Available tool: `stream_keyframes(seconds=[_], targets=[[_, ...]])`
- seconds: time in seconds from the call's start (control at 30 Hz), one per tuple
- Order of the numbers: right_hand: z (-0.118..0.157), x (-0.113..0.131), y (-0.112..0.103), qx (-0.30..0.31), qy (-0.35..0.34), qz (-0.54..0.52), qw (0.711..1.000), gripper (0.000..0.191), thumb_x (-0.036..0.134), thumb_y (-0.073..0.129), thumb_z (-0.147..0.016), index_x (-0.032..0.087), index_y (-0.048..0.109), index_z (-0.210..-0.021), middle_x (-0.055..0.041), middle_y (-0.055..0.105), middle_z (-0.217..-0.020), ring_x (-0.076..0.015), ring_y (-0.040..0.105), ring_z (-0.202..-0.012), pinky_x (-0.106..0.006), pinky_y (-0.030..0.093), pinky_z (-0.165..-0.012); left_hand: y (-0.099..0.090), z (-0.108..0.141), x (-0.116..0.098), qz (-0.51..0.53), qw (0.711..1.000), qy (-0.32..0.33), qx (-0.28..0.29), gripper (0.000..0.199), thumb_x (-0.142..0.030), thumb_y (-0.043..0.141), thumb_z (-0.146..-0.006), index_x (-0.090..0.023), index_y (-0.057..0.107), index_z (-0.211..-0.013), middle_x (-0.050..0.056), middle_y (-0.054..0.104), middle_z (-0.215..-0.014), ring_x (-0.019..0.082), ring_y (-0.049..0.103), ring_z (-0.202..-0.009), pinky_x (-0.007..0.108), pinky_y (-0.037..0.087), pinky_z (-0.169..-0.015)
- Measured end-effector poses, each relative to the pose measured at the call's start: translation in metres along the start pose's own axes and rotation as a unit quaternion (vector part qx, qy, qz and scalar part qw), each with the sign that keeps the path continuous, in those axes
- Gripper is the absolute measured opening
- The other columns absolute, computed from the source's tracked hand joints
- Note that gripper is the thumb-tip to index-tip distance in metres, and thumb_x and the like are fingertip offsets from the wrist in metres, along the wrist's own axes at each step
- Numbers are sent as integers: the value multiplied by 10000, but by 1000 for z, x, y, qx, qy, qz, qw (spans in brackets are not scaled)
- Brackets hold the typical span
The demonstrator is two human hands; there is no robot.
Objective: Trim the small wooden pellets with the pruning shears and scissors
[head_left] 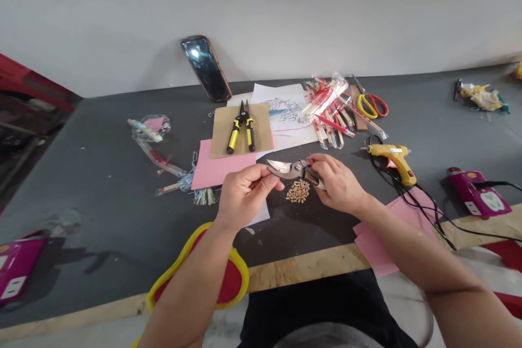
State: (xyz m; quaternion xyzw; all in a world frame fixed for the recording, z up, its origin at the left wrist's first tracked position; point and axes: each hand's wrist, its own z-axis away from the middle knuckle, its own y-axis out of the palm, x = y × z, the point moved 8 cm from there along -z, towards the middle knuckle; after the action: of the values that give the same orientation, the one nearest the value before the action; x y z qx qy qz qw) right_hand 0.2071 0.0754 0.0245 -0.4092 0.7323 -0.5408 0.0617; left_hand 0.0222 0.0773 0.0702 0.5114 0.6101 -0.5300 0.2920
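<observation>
My right hand [336, 184] is closed around the handles of the pruning shears [299, 167], whose curved blade points left. At the blade's tip, my left hand [247, 193] is closed in a pinch; what sits between its fingers is too small to make out. Just below the shears, a small pile of short, light wooden pieces [298, 191] lies on the dark table. Pliers with yellow and black handles [241, 133] rest on a brown card [220, 128] beyond my left hand, and pink paper [204, 169] lies partly beneath that card.
Wrapped chopsticks [332, 109], scissors [372, 106] and a yellow glue gun [393, 159] with a black cable lie to the right. A phone [207, 69] leans on the wall. A red and yellow padded object [230, 283] is under my left forearm at the table's wooden edge [305, 267].
</observation>
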Motion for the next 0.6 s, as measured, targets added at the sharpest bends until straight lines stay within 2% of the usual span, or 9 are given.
stream_keyframes(seconds=[0.1, 0.2, 0.37, 0.43, 0.6], targets=[[0, 1, 5, 30, 0, 31, 999, 268, 95, 510, -791, 197, 552, -1035, -182, 613, -1323, -318, 613, -1089, -492, 538, -895, 1, 1, -2, -3, 1000, -1, 11, 275, -371, 670, -934, -217, 732, -714, -18, 601, -503, 85, 392, -374, 253, 260, -333], [1, 2, 4, 24, 4, 22, 999, 297, 98, 524, -789, 186, 548, -1071, -203, 599, -1366, -336, 607, -1114, -507, 533, -902, 1, 0, -1, -3, 1000, -2, 17, 273, -368, 669, -935, -217, 731, -716, -21, 584, -490, 83, 373, -368, 253, 243, -329], [0, 0, -1, -9, 19, 1, 1000, 570, 178, 581, -836, 147, 414, -1381, -167, 686, -1159, -306, 646, -1008, -471, 543, -901, 0, -1, 2, -1, 1000, -1, 13, 287, -388, 672, -934, -218, 730, -710, -19, 585, -489, 85, 386, -365, 255, 244, -325], [-1, 1, 0, 5, 25, 14, 1000, 583, 177, 575, -837, 144, 419, -1398, -151, 691, -1118, -295, 648, -971, -453, 546, -898, 2, -1, 2, 0, 1000, 0, 17, 289, -385, 669, -936, -219, 727, -707, -19, 594, -494, 82, 384, -360, 257, 241, -324], [-2, 0, -1, 27, 52, 39, 998, 467, 150, 534, -838, 166, 507, -1303, -119, 688, -1016, -264, 641, -902, -395, 545, -845, 1, 1, 1, -11, 1000, 2, -4, 284, -365, 659, -943, -219, 719, -706, -7, 642, -544, 97, 447, -396, 265, 293, -355]])
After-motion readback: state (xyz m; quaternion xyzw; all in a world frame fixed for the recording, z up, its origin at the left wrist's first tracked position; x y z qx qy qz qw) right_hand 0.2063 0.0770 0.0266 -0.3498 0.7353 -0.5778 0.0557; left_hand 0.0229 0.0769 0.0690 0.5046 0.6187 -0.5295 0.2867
